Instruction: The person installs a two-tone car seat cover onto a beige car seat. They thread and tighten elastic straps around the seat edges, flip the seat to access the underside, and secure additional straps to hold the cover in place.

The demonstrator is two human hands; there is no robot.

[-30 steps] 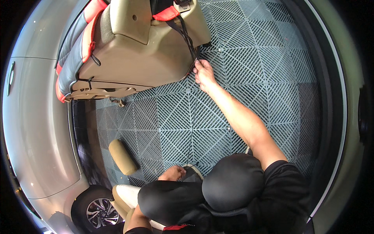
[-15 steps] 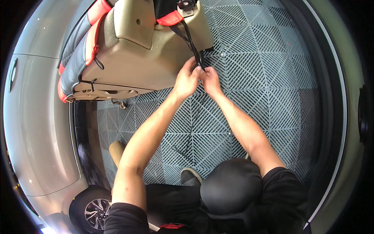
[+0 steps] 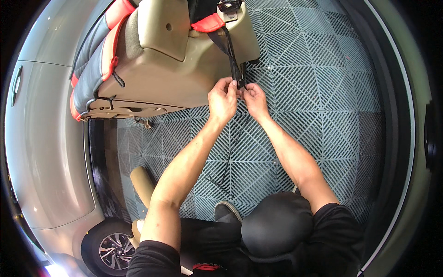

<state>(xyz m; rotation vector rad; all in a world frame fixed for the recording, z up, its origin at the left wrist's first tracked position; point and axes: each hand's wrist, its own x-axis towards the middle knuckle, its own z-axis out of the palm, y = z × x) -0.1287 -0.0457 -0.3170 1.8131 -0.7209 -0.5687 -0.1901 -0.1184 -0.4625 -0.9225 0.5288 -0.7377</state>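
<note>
- Grey plastic floor tiles [image 3: 323, 92] lie under me, with a silver car [image 3: 46, 152] on my left.
- My left hand [image 3: 222, 99] and right hand [image 3: 253, 98] both pinch the black strap [image 3: 232, 57].
- That strap hangs from the tan car seat [image 3: 175, 60] lying on the floor.

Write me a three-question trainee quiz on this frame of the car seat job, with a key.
1. True or false: both hands meet at the black strap that hangs down the beige seat shell.
2. What lies under the seat? A) grey grid floor tiles B) a wooden bench C) a carpet
3. Fill in: the seat's upholstery is grey with ___ trim.

Key
1. True: the left hand and right hand pinch the strap's lower end together.
2. A: grey grid floor tiles.
3. Red.
</note>
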